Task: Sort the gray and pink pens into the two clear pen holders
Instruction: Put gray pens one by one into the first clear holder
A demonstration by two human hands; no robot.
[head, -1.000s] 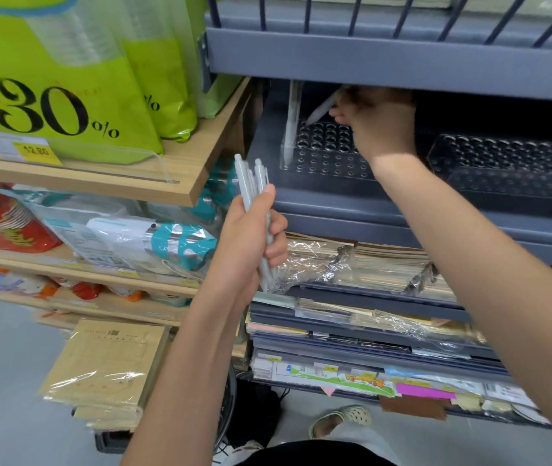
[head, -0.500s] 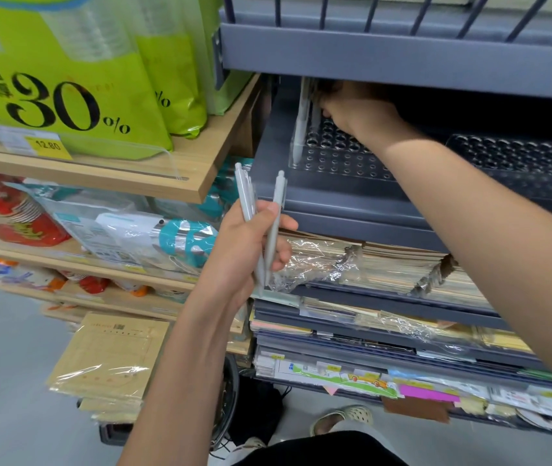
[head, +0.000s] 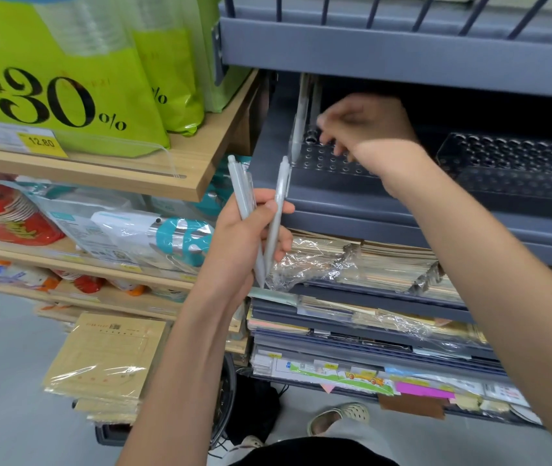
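Over the clear pen holder (head: 331, 159) my right hand (head: 365, 126) blurs, so I cannot tell its grasp. My left hand (head: 244, 240) clasps light, stiff, slick gray pens (head: 281, 186); I'd pinch one mid-barrel.

Two bare forearms, both raised from the lower frame: left hand (head: 246, 237) upright at centre, fingers and thumb curled round gray pens (head: 241, 193), thumb laid across one; right hand (head: 365, 124) higher and farther forward, wrist bent, blurred fingers loosely curled, pointing down.
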